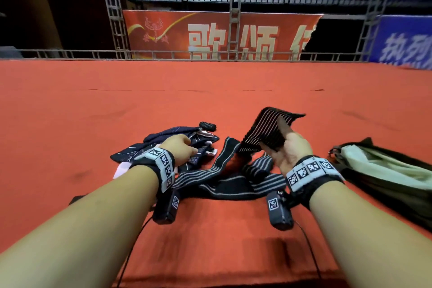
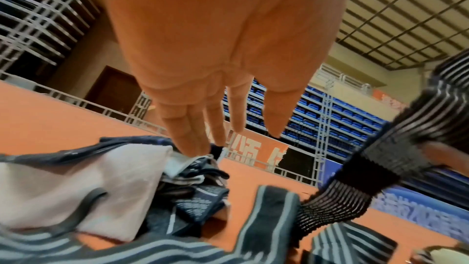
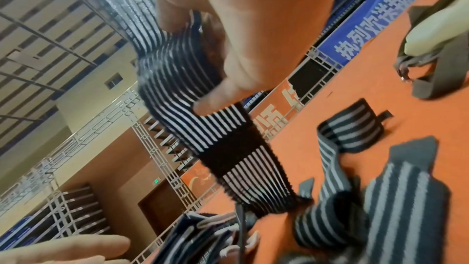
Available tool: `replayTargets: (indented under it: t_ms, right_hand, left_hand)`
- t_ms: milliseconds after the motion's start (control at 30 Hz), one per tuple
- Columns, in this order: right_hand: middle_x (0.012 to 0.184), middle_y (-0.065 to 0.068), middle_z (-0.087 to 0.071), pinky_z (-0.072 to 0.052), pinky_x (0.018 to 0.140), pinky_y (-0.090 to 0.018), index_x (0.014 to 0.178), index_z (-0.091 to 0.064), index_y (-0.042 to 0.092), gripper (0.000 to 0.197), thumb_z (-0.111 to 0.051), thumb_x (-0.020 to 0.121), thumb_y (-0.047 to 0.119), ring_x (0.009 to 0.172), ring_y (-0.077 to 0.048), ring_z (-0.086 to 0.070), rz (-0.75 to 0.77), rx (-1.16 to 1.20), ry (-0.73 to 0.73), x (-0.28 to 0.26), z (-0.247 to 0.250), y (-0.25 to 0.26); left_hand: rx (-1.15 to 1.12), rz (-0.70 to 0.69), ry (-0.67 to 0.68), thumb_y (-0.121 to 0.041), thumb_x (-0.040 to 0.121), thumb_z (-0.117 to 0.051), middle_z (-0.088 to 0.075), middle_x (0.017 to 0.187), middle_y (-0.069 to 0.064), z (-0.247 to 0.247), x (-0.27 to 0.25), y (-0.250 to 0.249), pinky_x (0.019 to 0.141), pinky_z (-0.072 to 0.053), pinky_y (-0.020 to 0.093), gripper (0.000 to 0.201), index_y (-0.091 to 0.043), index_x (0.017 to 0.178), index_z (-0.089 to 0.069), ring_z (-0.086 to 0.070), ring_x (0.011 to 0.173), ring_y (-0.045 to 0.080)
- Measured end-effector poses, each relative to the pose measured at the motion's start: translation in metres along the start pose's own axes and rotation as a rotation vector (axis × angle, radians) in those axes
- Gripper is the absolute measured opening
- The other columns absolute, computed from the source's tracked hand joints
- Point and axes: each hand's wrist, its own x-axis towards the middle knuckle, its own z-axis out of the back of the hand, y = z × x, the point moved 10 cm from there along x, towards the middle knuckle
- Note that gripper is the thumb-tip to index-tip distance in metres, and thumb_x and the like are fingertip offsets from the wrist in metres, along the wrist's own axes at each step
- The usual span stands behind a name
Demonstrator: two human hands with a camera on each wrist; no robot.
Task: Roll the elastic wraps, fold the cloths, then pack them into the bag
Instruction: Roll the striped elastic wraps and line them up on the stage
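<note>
Two hands, right (image 3: 228, 51) pinching wrap (image 3: 203, 127)

Black wrap (image 1: 264, 133) with thin white stripes, grey-striped dark wraps (image 1: 224, 177), navy cloths (image 1: 177, 140), orange-red floor (image 1: 210, 91).

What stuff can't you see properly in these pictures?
- Head view: the left hand fingertips are hidden, lost against the dark cloths.
- Head view: the bag is cut off by the right edge.
- Right wrist view: the striped wrap top end is blurred, and the right hand covers part.
</note>
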Motion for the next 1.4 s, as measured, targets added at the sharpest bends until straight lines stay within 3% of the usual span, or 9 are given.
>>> replayTargets:
  t_ms: [267,433,567,667,833,967,1167,1267,1400]
  right_hand:
    - [0.097,-0.016,-0.076,-0.06,0.069,-0.051,0.111,-0.064,0.005,0.033,-0.06,0.099,0.035,0.089,-0.035,-0.074,0.053,0.103,0.103,-0.035,-0.051,0.058]
    - [0.1,-0.014,-0.075,-0.061,0.059,-0.042,0.116,-0.061,0.002,0.041,-0.057,0.1,0.04,0.083,-0.03,-0.075,0.038,0.027,0.077,-0.049,-0.05,0.063]
    - [0.128,-0.013,-0.065,-0.061,0.06,-0.038,0.133,-0.053,0.007,0.047,-0.054,0.102,0.041,0.103,-0.034,-0.069,0.05,-0.003,-0.03,-0.045,-0.021,0.06]
    - [0.14,-0.002,-0.05,-0.062,0.063,-0.041,0.143,-0.046,0.011,0.053,-0.054,0.101,0.042,0.099,-0.033,-0.061,0.073,-0.094,-0.133,-0.044,0.001,0.055]
    - [0.107,-0.01,-0.062,-0.062,0.064,-0.049,0.121,-0.059,0.007,0.043,-0.045,0.103,0.043,0.073,-0.024,-0.065,0.122,-0.389,-0.303,-0.046,0.03,0.047]
    - [0.073,-0.006,-0.047,-0.059,0.076,-0.058,0.089,-0.054,0.004,0.036,-0.042,0.104,0.034,0.053,-0.022,-0.058,0.153,-0.547,-0.376,-0.048,0.038,0.039]
    - [0.112,-0.012,-0.064,-0.061,0.062,-0.046,0.098,-0.057,0.014,0.009,-0.057,0.099,0.023,0.088,-0.029,-0.07,0.111,-0.644,0.096,-0.035,-0.038,-0.002]
    - [0.134,-0.007,-0.059,-0.058,0.086,-0.039,0.126,-0.059,0.022,0.032,-0.065,0.096,0.014,0.118,-0.024,-0.059,-0.046,-0.626,0.312,-0.037,-0.071,-0.038]
    - [0.125,-0.016,-0.065,-0.053,0.081,-0.036,0.13,-0.061,0.015,0.034,-0.061,0.097,0.01,0.098,-0.021,-0.064,-0.16,-0.75,0.379,-0.053,-0.069,-0.061]
  left_hand:
    - [-0.312,-0.278,0.224,-0.06,0.057,-0.088,-0.059,0.141,-0.005,-0.032,-0.023,-0.093,0.111,-0.045,0.041,0.1,-0.025,0.143,-0.05,-0.057,0.127,0.01]
    - [-0.442,-0.349,0.448,0.0,0.093,-0.066,-0.07,0.062,-0.01,-0.046,-0.06,-0.127,0.058,-0.054,0.014,0.01,-0.004,0.102,-0.063,-0.064,0.053,-0.002]
    - [-0.397,-0.307,0.519,-0.02,0.083,-0.077,-0.077,0.105,0.011,-0.052,-0.059,-0.102,0.097,-0.055,0.056,0.024,-0.013,0.105,-0.074,-0.073,0.101,0.033]
    - [-0.286,-0.21,0.554,-0.039,0.067,-0.086,-0.076,0.108,0.014,-0.057,-0.059,-0.072,0.098,-0.054,0.057,0.044,-0.017,0.103,-0.075,-0.072,0.104,0.036]
    - [0.074,-0.168,0.513,-0.023,0.087,-0.078,-0.075,0.095,0.006,-0.055,-0.08,-0.032,0.077,-0.058,0.024,0.016,-0.017,0.1,-0.072,-0.073,0.097,0.026]
    - [0.121,0.005,0.652,-0.006,0.097,-0.063,-0.071,0.084,0.019,-0.077,-0.101,0.011,0.078,-0.062,0.05,0.014,-0.004,0.11,-0.06,-0.074,0.078,0.036]
    - [-0.315,-0.089,0.948,0.001,0.095,-0.062,-0.067,0.079,0.003,-0.106,-0.137,-0.011,0.067,-0.058,0.032,0.013,-0.01,0.101,-0.06,-0.068,0.068,0.016]
    - [-0.49,-0.146,0.967,0.002,0.097,-0.057,-0.065,0.068,-0.004,-0.106,-0.143,-0.039,0.062,-0.057,0.025,0.019,-0.016,0.093,-0.059,-0.064,0.06,0.009]
    - [-0.606,-0.129,0.783,-0.001,0.095,-0.061,-0.069,0.068,0.001,-0.1,-0.12,-0.039,0.051,-0.048,0.022,0.02,-0.016,0.084,-0.054,-0.071,0.063,0.015]
